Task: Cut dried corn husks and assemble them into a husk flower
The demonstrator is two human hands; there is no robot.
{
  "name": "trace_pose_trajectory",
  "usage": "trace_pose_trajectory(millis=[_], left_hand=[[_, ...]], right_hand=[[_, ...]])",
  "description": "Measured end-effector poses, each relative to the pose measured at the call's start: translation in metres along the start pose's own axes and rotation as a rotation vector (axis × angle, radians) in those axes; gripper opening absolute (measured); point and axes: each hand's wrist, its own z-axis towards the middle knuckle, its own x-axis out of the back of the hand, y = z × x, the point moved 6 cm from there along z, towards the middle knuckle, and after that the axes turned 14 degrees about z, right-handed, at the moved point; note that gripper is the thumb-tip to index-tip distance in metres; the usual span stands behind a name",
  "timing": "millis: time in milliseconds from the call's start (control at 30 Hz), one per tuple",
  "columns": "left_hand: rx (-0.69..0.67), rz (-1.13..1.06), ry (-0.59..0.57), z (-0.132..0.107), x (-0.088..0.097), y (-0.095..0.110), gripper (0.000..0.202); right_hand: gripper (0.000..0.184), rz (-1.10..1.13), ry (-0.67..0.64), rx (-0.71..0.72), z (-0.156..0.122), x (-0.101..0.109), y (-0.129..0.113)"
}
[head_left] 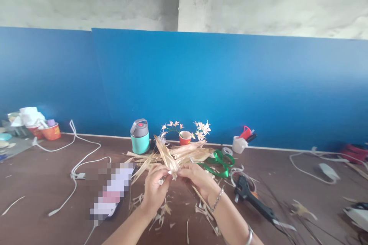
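Both hands meet over the middle of the table. My left hand point(156, 187) pinches the lower end of a pale dried corn husk point(167, 156), its fingertips pressed together. On the other side my right hand point(198, 179) grips the same end between thumb and fingers. The husk's broad tip points up and away from me. A small whitish bunched part shows between the fingertips; its details are blurred. Behind the hands lies a pile of dried husks point(192, 153). Cut husk scraps point(165, 208) are scattered beneath them.
A teal flask point(140, 143) and a red paper cup point(185, 138) with husk flowers point(203, 128) stand behind. Right are green ribbon point(221, 164), a white cup point(239, 144) and a black glue gun point(254, 201). Left lie a phone point(113, 195) and a white cable point(83, 160).
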Motion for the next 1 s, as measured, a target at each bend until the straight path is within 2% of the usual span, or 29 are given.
trace_pose_trajectory(millis=[233, 600, 733, 867, 1000], left_hand=[[-0.023, -0.012, 0.032, 0.0, 0.003, 0.002, 0.01], [0.038, -0.023, -0.031, -0.002, -0.001, 0.0, 0.01], [0.068, -0.02, -0.021, -0.001, 0.0, -0.002, 0.012], [0.111, -0.02, 0.003, -0.003, -0.002, -0.007, 0.012], [0.116, -0.029, -0.009, -0.005, -0.005, -0.009, 0.012]], right_hand=[[0.009, 0.027, -0.016, -0.006, 0.001, 0.001, 0.0], [0.012, 0.031, -0.015, 0.018, -0.005, -0.003, -0.009], [0.014, 0.136, 0.092, 0.042, -0.002, 0.003, -0.007], [0.022, 0.24, 0.279, 0.174, 0.005, 0.017, -0.002], [0.033, 0.241, 0.412, 0.287, 0.011, 0.029, 0.005]])
